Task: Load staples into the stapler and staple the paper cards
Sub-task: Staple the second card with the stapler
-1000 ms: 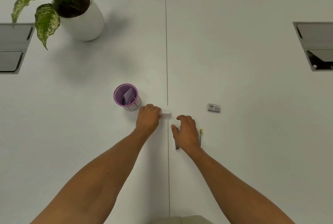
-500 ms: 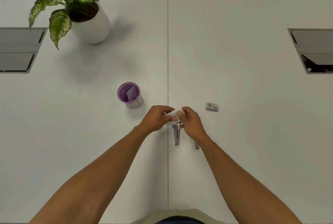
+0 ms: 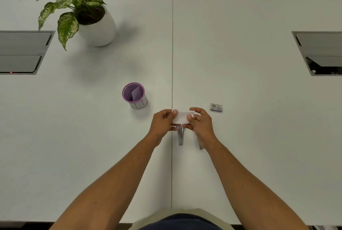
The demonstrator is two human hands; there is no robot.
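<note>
The left hand (image 3: 162, 124) and the right hand (image 3: 200, 125) each pinched one end of a white card (image 3: 182, 116) between thumb and fingers, holding it flat between them. Just below the card lay the stapler (image 3: 180, 136), its front end under the card's near edge. A second metal piece (image 3: 199, 144) lay right of the stapler, partly hidden by the right wrist. A small staple box (image 3: 216, 107) sat right of the card, apart from it. A purple cup (image 3: 134, 95) with paper inside stood left of the card. A potted plant (image 3: 92, 20) stood well beyond the cup on the white surface (image 3: 240, 63).
</note>
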